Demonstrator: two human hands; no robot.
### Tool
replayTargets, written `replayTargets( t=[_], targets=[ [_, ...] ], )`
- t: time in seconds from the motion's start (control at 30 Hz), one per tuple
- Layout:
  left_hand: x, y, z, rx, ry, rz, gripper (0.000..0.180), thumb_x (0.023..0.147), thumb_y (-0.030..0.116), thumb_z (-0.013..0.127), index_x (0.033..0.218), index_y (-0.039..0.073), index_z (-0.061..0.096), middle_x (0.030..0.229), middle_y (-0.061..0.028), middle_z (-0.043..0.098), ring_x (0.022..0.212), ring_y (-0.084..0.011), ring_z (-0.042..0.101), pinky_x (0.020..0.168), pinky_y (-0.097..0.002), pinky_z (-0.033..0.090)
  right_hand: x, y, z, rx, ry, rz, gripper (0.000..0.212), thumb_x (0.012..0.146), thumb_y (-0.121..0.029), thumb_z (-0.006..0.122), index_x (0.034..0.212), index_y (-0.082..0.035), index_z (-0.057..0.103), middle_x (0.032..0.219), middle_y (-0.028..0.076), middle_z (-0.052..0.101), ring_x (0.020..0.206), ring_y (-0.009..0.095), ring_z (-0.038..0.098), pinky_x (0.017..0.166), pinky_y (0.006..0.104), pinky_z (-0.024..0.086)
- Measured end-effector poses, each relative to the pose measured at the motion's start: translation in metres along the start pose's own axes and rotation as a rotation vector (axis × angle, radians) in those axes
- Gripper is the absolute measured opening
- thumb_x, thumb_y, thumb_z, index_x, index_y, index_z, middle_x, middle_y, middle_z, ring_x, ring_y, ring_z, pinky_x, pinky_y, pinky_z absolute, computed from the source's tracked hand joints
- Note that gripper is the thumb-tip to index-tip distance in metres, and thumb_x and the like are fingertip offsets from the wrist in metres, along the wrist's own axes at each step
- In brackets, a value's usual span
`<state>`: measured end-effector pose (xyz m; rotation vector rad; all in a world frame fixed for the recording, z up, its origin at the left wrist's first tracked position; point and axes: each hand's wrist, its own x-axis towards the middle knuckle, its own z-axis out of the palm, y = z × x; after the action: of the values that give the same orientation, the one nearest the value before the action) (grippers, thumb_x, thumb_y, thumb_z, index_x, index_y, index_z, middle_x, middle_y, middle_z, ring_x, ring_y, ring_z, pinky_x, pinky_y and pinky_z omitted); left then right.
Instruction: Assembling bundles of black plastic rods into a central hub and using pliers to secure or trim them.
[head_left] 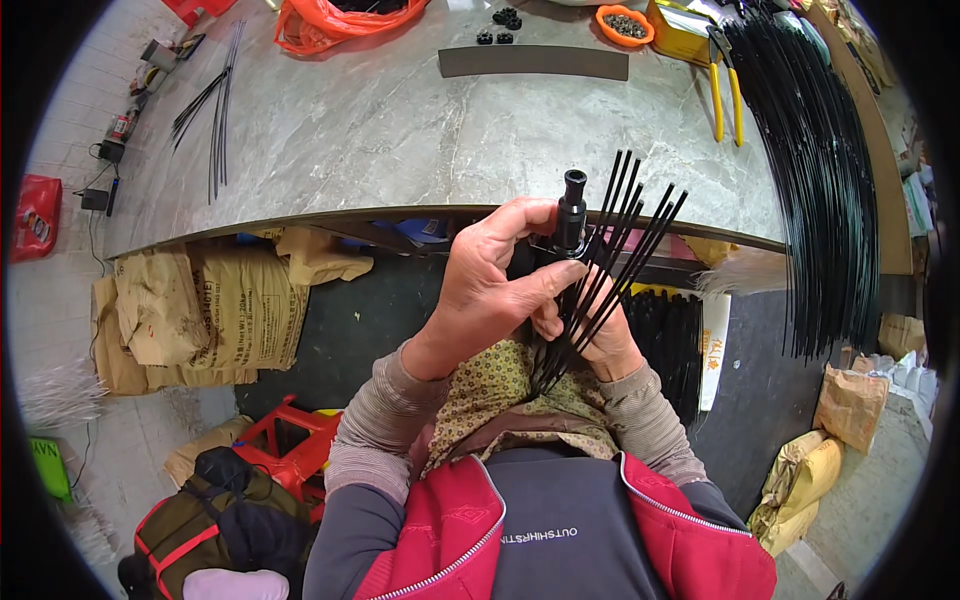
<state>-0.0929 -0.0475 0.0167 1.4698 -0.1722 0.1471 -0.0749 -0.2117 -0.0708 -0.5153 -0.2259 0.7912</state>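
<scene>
Between the thumb and forefinger of my left hand (490,275) stands a black stepped tubular fitting (571,212), upright, its hollow-looking end on top. My right hand (612,335) is closed around several thin black rods (655,235), which fan up and to the right beside the fitting. Their lower ends converge over my lap. Both hands are close together in front of the table edge, and the left thumb tip reaches near the rods. Whether any rod sits in the fitting is hidden by my fingers.
A grey marbled table (350,130) carries a dark flat strip (533,64), small black parts (507,18), an orange bowl (625,27) of small bits, yellow-handled cutters (726,90) and a red bag (345,25). Long black rods (810,150) overhang at right. A red stool (290,440) stands lower left.
</scene>
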Motion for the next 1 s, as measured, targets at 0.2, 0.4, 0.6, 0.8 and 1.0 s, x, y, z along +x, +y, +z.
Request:
replayTargets(
  t=[0.2,0.4,0.6,0.8,1.0],
  targets=[
    [-0.001,0.004,0.001,-0.183,0.024,-0.091,0.041,0.083,-0.012,0.071,0.122,-0.011,0.057,0.112,-0.0143,0.066,0.099,-0.0159,0.065,0.083,-0.0267,0.056,-0.001,0.000,0.004,0.012,0.012,0.002,0.052,0.097,-0.020,0.063,0.141,-0.001,0.042,0.082,0.011,0.062,0.064,0.017,0.060,0.058,0.0276,0.051],
    [-0.003,0.007,0.000,-0.284,0.019,-0.144,0.041,0.083,-0.013,0.069,0.122,-0.011,0.056,0.109,-0.0162,0.066,0.085,-0.0161,0.068,0.065,-0.0252,0.061,-0.003,0.000,0.012,-0.017,0.011,-0.039,0.047,0.097,-0.022,0.064,0.136,-0.001,0.048,0.084,0.012,0.063,0.065,0.017,0.061,0.059,0.0272,0.051],
    [-0.007,0.014,-0.003,-0.391,-0.020,-0.235,0.039,0.085,-0.013,0.066,0.122,-0.012,0.055,0.109,-0.0176,0.065,0.080,-0.0180,0.069,0.060,-0.0277,0.062,-0.003,-0.001,0.017,-0.020,-0.008,-0.043,0.031,0.097,-0.022,0.064,0.119,-0.001,0.057,0.084,0.012,0.064,0.065,0.016,0.062,0.058,0.0268,0.052],
    [-0.009,0.014,-0.003,-0.319,-0.014,-0.181,0.040,0.085,-0.013,0.066,0.124,-0.012,0.055,0.116,-0.0190,0.064,0.084,-0.0188,0.069,0.061,-0.0281,0.062,-0.002,0.001,0.013,-0.029,-0.016,-0.037,0.024,0.097,-0.020,0.064,0.111,-0.002,0.058,0.083,0.011,0.064,0.064,0.016,0.062,0.057,0.0261,0.052],
    [-0.012,0.012,-0.003,-0.260,-0.005,-0.124,0.041,0.086,-0.012,0.065,0.126,-0.012,0.053,0.119,-0.0201,0.063,0.088,-0.0187,0.068,0.061,-0.0279,0.062,-0.002,0.001,0.014,-0.041,-0.031,-0.032,0.023,0.097,-0.019,0.063,0.111,-0.002,0.059,0.082,0.011,0.063,0.065,0.016,0.062,0.058,0.0259,0.052]
  ],
)
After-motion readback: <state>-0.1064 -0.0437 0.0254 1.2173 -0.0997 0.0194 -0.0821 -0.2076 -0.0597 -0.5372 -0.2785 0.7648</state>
